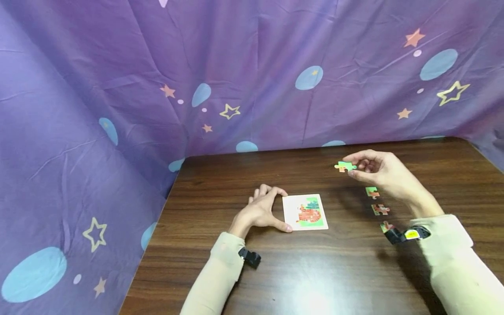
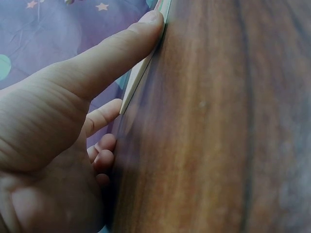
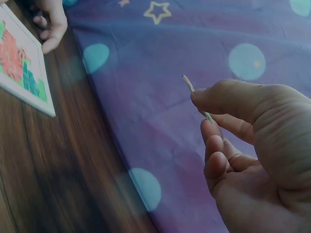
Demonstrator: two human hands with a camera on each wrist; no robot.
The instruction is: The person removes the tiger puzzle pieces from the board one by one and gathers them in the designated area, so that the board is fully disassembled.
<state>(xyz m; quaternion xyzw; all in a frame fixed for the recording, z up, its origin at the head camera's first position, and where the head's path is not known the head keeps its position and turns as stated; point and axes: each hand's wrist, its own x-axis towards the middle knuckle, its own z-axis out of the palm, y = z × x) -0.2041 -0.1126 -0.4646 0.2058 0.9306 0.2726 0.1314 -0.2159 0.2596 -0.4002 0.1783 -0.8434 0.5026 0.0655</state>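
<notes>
Pinching the green puzzle piece aloft, right of the puzzle board, the right hand is risking a drop if its hold slips, while the left hand, gripping the board by two corners, is risking skewing it through uneven pressure.

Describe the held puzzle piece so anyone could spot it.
On the brown table, find the white puzzle board. Right of it, the right hand pinches a green-and-orange piece. Unlike the loose pieces lying nearby, it's held above the table.

High head view; wrist views near hands
</notes>
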